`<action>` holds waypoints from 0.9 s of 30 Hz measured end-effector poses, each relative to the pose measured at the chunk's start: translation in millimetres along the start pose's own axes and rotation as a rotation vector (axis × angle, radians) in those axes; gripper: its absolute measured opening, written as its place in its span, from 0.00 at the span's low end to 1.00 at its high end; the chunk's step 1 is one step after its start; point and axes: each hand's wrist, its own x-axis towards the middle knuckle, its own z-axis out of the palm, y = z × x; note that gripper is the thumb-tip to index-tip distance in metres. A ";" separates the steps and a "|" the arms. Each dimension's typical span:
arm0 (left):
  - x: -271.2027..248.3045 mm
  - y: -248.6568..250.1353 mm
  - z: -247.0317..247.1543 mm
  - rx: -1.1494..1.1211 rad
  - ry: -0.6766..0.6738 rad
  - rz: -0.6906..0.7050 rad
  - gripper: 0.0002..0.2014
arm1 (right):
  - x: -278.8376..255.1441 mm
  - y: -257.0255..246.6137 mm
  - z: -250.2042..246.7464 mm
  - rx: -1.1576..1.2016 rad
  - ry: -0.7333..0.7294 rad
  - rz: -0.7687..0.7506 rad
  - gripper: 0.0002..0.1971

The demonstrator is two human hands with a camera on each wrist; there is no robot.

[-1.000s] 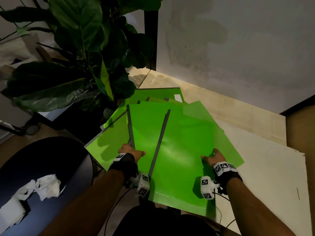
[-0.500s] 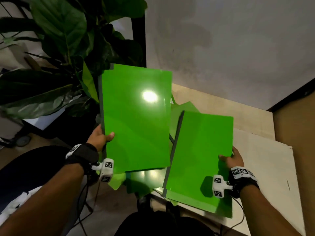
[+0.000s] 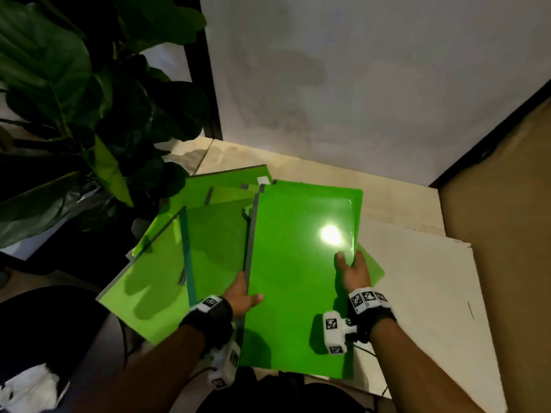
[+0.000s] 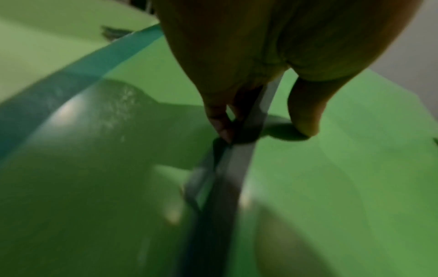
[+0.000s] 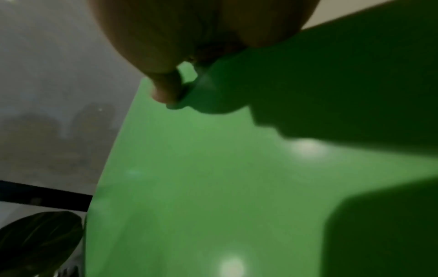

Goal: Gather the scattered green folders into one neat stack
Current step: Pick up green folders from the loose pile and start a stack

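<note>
A glossy green folder [image 3: 298,263] with a grey spine is on top of the pile, over the light tabletop [image 3: 432,293]. My left hand [image 3: 243,295] grips its spine edge with the thumb on top. My right hand [image 3: 350,268] pinches its right edge, over another green sheet that juts out below. Several more green folders [image 3: 214,239] lie fanned to the left, partly hanging off the table. In the left wrist view, the left hand [image 4: 263,131] pinches the grey spine [image 4: 237,168]. The right wrist view shows the right hand's thumb [image 5: 166,91] on the folder [image 5: 213,178].
A large leafy plant [image 3: 89,114] crowds the left, close to the fanned folders. A white wall [image 3: 357,84] stands behind the table and a brown panel [image 3: 507,234] to the right. Crumpled white tissue [image 3: 29,386] lies on a dark round table at lower left.
Half a second ago each hand held its own folder, the left one raised. The left folder has come down to the right, and both hands hold the same top folder.
</note>
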 end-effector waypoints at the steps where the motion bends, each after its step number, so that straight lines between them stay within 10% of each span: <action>1: 1.6 1.0 -1.3 0.097 0.015 0.027 0.44 | 2.8 8.3 -1.3 -0.043 -0.009 -0.014 0.26; 9: 60.5 91.3 -68.6 0.100 0.456 0.263 0.43 | 18.5 23.2 -21.2 -0.075 -0.112 0.046 0.32; 18: 91.3 149.6 -47.0 0.079 0.368 0.301 0.17 | 28.9 13.9 -30.5 -0.107 -0.239 -0.035 0.28; 22: 85.8 154.9 -32.8 0.203 0.362 0.371 0.16 | 53.6 -20.3 -44.5 -0.017 -0.142 -0.164 0.50; 27: 80.3 155.8 -33.1 0.202 0.369 0.359 0.16 | 86.8 -60.9 -29.8 -0.408 -0.143 -0.303 0.28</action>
